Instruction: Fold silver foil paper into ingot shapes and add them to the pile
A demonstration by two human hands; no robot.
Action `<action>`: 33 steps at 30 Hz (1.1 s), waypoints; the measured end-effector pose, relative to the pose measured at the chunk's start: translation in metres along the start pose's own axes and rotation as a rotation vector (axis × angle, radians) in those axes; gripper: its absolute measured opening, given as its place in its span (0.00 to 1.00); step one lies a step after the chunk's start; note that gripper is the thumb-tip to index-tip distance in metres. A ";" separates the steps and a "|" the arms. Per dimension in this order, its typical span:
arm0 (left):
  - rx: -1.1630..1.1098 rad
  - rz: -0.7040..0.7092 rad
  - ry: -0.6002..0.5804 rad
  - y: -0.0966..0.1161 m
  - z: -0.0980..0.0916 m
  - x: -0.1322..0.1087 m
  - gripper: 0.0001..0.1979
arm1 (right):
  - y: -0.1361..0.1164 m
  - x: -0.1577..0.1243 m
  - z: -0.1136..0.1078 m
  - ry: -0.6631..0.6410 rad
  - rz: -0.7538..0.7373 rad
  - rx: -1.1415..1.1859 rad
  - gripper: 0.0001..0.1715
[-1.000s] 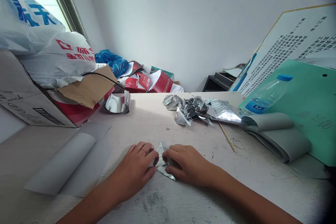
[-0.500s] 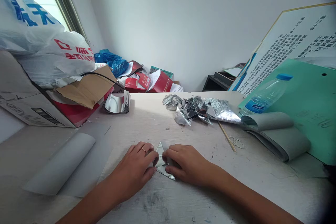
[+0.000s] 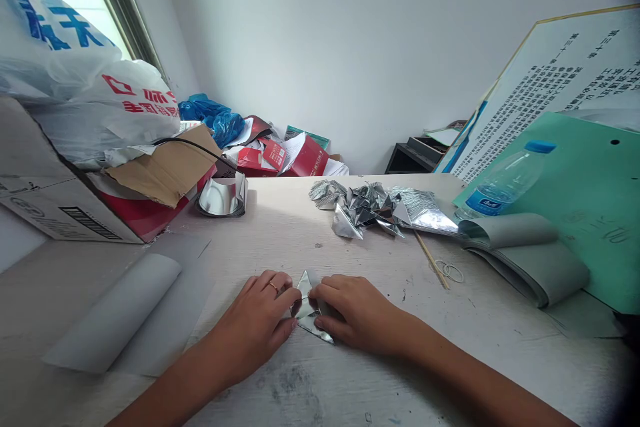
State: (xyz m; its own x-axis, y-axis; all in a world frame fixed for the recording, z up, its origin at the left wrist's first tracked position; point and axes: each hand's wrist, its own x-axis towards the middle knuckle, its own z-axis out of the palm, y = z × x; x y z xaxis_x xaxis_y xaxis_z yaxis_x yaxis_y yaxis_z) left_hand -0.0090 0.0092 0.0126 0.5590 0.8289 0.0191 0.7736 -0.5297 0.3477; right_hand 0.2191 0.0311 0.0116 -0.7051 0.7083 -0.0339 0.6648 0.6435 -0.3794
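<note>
Left hand point(image 3: 253, 327) and right hand point(image 3: 356, 315) were both down on the table point(image 3: 260, 243), fingers together, grip clamped from either side on a folded foil triangle point(image 3: 304, 289). The piece lay flat on the table, near the front edge of the view and between the two hands, its tip pointing away from the person. Fingertips of both hands nearly met over it and hid its middle. Left hand wore a ring point(image 3: 273, 287).

Beyond it, a pile of folded foil pieces point(image 3: 363, 213) sat on the table, well apart from the hands. A curled foil strip point(image 3: 223, 195) stood further left, against a cardboard box point(image 3: 65, 213). A rolled grey sheet point(image 3: 113, 313) lay left of the left hand. To the right were a curled grey sheet stack point(image 3: 530, 260), a wooden skewer point(image 3: 433, 260) and rubber bands point(image 3: 449, 272).

A water bottle point(image 3: 505, 187) lay on a green folder point(image 3: 590, 213), with a printed board point(image 3: 550, 93) leaning behind. White plastic bags point(image 3: 100, 103) were piled on the box.
</note>
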 end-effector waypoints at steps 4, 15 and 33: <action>-0.005 0.009 -0.001 -0.002 0.001 0.000 0.10 | 0.000 0.000 0.001 0.004 0.001 -0.008 0.11; -0.003 -0.002 -0.012 0.000 0.001 0.000 0.11 | 0.003 0.000 0.003 0.012 -0.007 -0.005 0.11; 0.000 0.015 0.015 -0.002 0.002 0.000 0.10 | 0.000 0.000 0.000 0.008 -0.001 -0.022 0.12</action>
State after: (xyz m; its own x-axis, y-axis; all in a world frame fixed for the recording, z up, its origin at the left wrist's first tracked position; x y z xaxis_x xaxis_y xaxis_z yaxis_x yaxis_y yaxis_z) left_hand -0.0101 0.0094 0.0099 0.5663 0.8233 0.0381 0.7651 -0.5424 0.3469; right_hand 0.2187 0.0310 0.0121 -0.7036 0.7101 -0.0263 0.6696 0.6503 -0.3587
